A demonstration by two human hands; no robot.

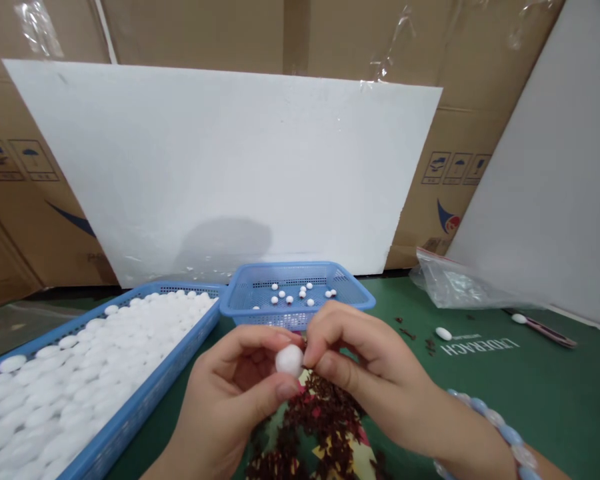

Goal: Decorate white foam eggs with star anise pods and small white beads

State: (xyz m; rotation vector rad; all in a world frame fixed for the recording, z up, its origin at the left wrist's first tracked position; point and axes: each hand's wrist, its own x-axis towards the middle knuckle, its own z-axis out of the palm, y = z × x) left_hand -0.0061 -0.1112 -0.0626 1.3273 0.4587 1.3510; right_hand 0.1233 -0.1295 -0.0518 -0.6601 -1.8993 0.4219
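White ball point(289, 361) sits near centre in the head view, pinched by the left hand point(235, 387); the right hand point(375, 373) pinches what seems a brown bit point(305, 365) against its right side. Steady support and light pressure should serve best. Far basket point(280, 323): about eleven balls; left basket point(150, 393): uncountable; right mat point(505, 400): two.

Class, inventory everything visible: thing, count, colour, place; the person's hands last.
Long plastic basket: one, blue, left.
Small plastic basket: one, blue, centre.
Oval pieces: many, white, mostly left basket.
Flaky bits: uncountable, brown, mostly below hands.
Patterned layer: one, multicoloured, under bits.
Crinkled plastic bag: one, clear, right.
Slim tool: one, pinkish, right.
Flat board: one, white, rear.
Cardboard: uncountable, brown, rear.
Smooth panel: one, white, right.
Tabletop: one, green, below.
Beaded bracelet: one, blue-clear, right wrist.
Left hand: one, bare, holding oval piece.
Right hand: one, bare, beside it.
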